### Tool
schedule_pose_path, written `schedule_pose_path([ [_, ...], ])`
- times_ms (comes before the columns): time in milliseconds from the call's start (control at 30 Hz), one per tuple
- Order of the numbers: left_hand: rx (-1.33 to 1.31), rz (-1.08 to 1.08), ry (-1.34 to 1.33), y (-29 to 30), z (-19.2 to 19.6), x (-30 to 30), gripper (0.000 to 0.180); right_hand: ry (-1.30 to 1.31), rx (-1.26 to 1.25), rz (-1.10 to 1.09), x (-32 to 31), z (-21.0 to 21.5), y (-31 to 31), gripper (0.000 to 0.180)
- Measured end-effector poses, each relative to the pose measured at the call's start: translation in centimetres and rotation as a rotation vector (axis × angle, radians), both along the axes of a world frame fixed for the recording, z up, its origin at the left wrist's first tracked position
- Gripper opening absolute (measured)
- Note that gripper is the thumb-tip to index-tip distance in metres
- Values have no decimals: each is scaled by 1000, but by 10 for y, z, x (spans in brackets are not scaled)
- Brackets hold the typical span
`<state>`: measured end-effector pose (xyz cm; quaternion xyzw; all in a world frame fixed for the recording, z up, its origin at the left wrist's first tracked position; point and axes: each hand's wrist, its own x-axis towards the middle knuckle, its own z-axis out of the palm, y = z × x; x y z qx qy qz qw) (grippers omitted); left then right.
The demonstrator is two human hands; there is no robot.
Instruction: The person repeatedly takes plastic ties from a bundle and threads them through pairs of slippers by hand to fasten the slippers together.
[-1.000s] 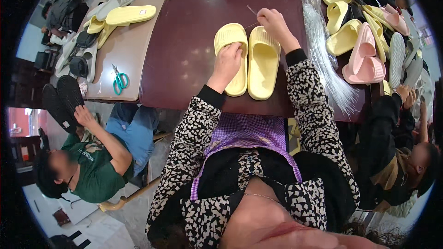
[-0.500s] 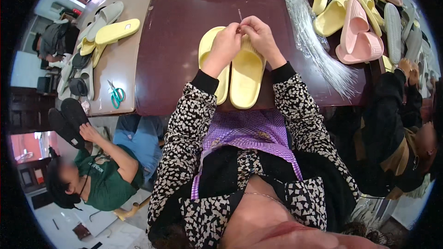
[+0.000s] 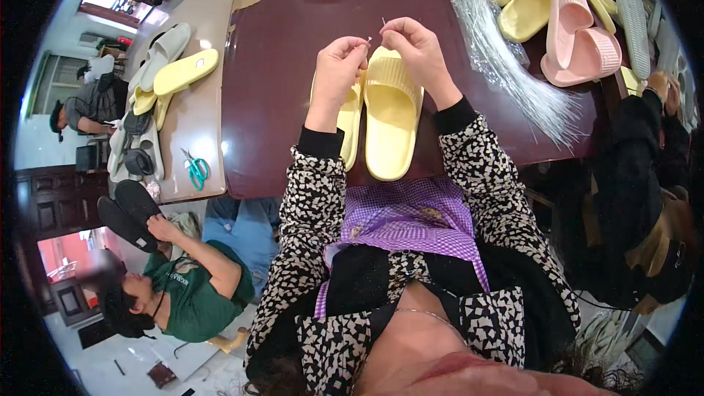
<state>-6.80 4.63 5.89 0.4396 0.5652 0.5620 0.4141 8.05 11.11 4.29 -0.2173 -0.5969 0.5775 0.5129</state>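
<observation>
A pair of yellow slide slippers lies side by side at the table's near edge: the right slipper (image 3: 391, 128) shows almost whole, while my left hand covers much of the left slipper (image 3: 350, 136). My left hand (image 3: 339, 77) is closed in a pinch above the left slipper's strap, with the tip of a thin pale strand (image 3: 369, 40) sticking out at its fingertips. Over the strap end of the right slipper, my right hand (image 3: 416, 50) also pinches; a short thin end pokes up at its fingertips. Whether both ends belong to one strand I cannot tell.
A bundle of clear plastic strands (image 3: 513, 73) lies on its bag to the right, before piled yellow and pink slippers (image 3: 587, 59). Teal-handled scissors (image 3: 196, 169) rest on the left table near grey and yellow slippers. A person at left holds dark slippers (image 3: 133, 213); another sits at right.
My hands, together over the slippers' straps before, have moved apart, baring the right slipper's strap. The whole view has shifted slightly. The person at left still holds the dark slippers.
</observation>
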Motion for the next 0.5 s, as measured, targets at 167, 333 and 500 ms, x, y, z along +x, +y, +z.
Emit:
schedule_pose_path([
  [167, -1, 5, -75, -7, 11, -1, 11, -143, 108, -51, -4, -1, -3, 11],
  [333, -17, 29, -104, -10, 14, -2, 9, -367, 345, -168, -3, 12, -14, 7],
  [500, -9, 31, -101, -11, 13, -3, 8, -359, 417, -193, -6, 11, -16, 4],
])
